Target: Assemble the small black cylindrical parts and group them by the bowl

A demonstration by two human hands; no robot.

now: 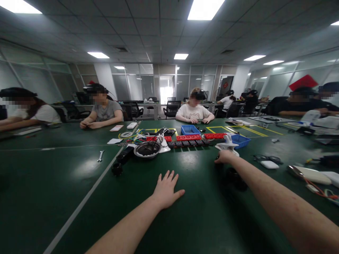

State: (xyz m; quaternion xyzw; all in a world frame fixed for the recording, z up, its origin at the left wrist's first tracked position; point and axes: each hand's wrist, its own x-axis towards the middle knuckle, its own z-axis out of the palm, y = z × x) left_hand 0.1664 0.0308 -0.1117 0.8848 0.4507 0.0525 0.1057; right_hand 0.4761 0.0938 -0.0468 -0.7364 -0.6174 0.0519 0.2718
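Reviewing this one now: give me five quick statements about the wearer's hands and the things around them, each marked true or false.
1. The left hand is palm down with its fingers spread. True.
2. The right hand is spread flat too. False: its fingers are bent at a dark object; whether it is gripped cannot be told.
3. The wrench lies to the left of the left hand. True.
4. The blue bins are stacked. False: one blue bin stands apart from the other blue bin.
5. The right hand reaches farther forward than the left hand. True.
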